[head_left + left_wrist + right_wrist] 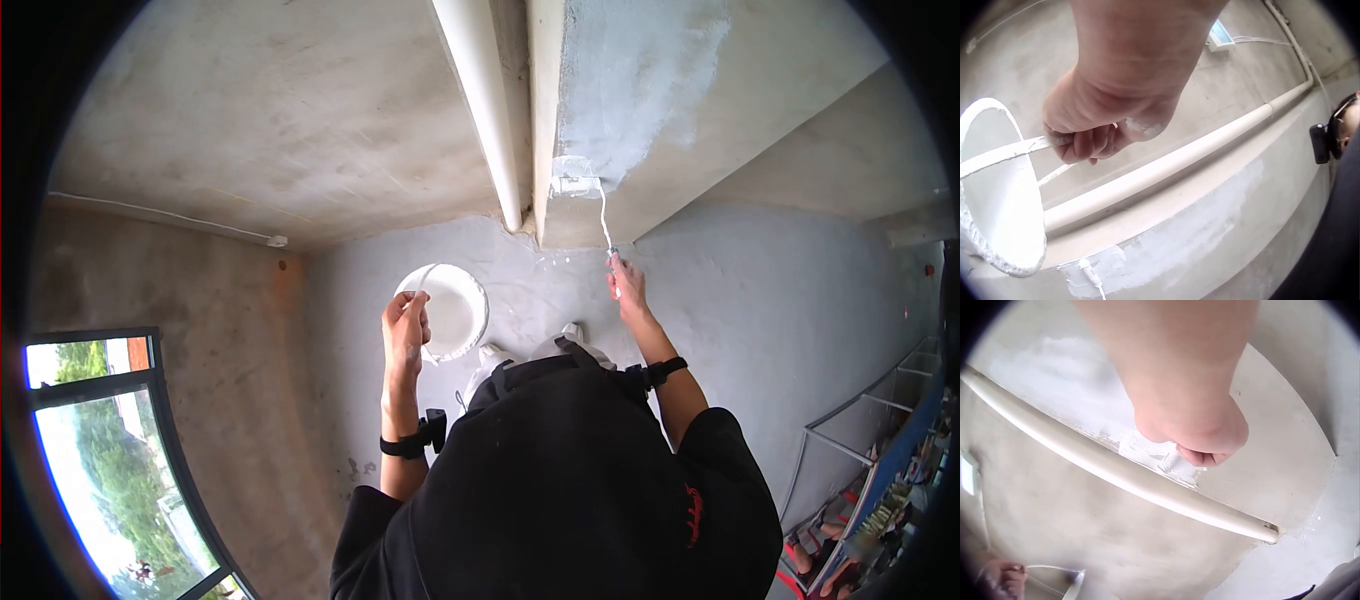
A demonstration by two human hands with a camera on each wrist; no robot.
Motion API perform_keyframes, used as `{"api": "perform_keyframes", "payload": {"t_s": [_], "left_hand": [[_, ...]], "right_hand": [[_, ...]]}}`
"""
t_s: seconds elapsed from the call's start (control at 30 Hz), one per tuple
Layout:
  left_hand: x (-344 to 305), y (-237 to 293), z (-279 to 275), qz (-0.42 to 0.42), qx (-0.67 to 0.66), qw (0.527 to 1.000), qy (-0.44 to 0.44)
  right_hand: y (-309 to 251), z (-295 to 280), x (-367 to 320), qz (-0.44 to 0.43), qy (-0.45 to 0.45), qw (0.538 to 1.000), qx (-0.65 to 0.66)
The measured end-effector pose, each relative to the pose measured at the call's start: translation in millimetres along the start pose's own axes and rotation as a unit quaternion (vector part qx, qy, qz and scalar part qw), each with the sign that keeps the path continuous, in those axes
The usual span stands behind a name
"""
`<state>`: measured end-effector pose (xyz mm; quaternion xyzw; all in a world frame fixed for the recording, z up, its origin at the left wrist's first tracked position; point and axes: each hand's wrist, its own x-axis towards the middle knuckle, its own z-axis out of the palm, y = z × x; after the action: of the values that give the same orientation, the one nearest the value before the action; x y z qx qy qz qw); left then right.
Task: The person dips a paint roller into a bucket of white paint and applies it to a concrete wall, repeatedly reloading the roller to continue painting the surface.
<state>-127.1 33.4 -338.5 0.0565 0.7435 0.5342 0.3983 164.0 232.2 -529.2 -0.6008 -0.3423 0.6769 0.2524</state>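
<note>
My left hand (405, 325) grips the handle (1016, 153) of a white, paint-crusted bucket (482, 300). In the left wrist view the fingers curl round this band, and white paint marks the heel of the hand. Pale stuff shows inside the bucket. With my right hand (627, 285) I hold a paint roller (577, 186) by its handle, the bent white rod reaching up to the wall. The roller lies against the lower part of a wall face (640, 90) coated in wet white. In the right wrist view my right hand (1194, 434) hides most of the roller.
A white vertical pipe (480, 110) runs down the corner beside the coated wall face. Below spreads a grey floor (760, 290) with white drips near the wall's foot. A window (110, 470) is on the left; a metal rack (840, 440) with clutter stands at the right.
</note>
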Motion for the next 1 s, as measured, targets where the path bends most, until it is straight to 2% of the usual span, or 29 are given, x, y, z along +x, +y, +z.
{"api": "perform_keyframes", "payload": {"t_s": [0.17,0.33,0.63,0.7,0.87,1.0], "left_hand": [[-1,-1,-2,0.003,0.003,1.0,-0.006],[3,-3,-4,0.0,0.0,1.0,-0.006],[-2,3,0,0.008,0.01,1.0,-0.006],[-3,3,0,0.007,0.009,1.0,-0.005],[-3,1,0,0.002,0.008,1.0,-0.001],[-2,0,1,0.004,0.009,1.0,0.009]], "right_hand": [[-25,-6,-32,-0.021,-0.013,1.0,0.011],[-31,-18,-32,-0.037,-0.032,0.999,-0.02],[43,3,29,-0.032,-0.013,0.986,-0.162],[62,11,53,-0.008,-0.029,0.981,-0.194],[59,31,70,0.035,-0.024,0.989,-0.144],[48,31,57,0.04,-0.011,0.994,-0.102]]}}
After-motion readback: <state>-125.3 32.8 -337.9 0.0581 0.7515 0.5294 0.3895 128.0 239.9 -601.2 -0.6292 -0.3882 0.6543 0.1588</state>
